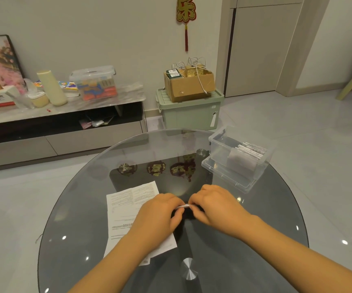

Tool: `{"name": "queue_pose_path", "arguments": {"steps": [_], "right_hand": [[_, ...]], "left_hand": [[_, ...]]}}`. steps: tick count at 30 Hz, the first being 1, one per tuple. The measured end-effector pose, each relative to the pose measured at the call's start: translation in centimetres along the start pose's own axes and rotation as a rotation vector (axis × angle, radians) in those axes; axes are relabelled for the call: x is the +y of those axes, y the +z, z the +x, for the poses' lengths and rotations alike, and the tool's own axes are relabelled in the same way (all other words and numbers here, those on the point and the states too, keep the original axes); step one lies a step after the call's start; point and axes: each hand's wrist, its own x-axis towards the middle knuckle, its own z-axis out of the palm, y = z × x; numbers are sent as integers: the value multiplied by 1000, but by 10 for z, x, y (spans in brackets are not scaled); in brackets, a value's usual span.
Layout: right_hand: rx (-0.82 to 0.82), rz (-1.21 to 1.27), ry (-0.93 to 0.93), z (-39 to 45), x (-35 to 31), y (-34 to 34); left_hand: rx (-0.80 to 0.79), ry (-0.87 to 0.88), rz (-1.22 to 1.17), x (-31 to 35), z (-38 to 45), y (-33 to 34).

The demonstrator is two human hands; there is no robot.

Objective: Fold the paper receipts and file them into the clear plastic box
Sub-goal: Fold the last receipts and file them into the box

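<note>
So I'm over a round glass table (82, 208) on grey tile. Clear plastic box (242, 157) at 2 o'clock holds folded receipts (250, 152). Left hand (160, 212) and right hand (215, 205) both pinch a folded receipt (184, 206) dead centre; flat sheets (126, 208) at 9.

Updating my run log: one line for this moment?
both hands pinch folded receipt | unfolded receipts on table | clear box open, holding filed receipts

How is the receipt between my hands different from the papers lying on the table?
The folded receipt is a narrow strip pinched by the left hand and right hand; the flat papers lie unfolded and far larger on the glass table, partly under the left forearm. Both are white.
</note>
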Motion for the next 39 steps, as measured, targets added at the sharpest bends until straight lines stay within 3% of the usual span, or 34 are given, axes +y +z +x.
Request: {"name": "queue_pose_path", "arguments": {"steps": [7, 18, 26, 34, 36, 39], "right_hand": [[64, 253, 208, 5, 15, -23], [208, 457, 457, 12, 59, -64], [441, 553, 631, 15, 93, -86], [673, 459, 820, 6, 129, -93], [710, 386, 884, 1, 139, -92], [684, 321, 929, -4, 146, -88]], "left_hand": [[119, -374, -373, 25, 29, -11], [157, -311, -693, 49, 104, -24], [155, -179, -887, 67, 162, -27], [68, -143, -842, 77, 206, 1], [-13, -52, -684, 80, 211, 8], [-91, 220, -263, 84, 216, 12]]}}
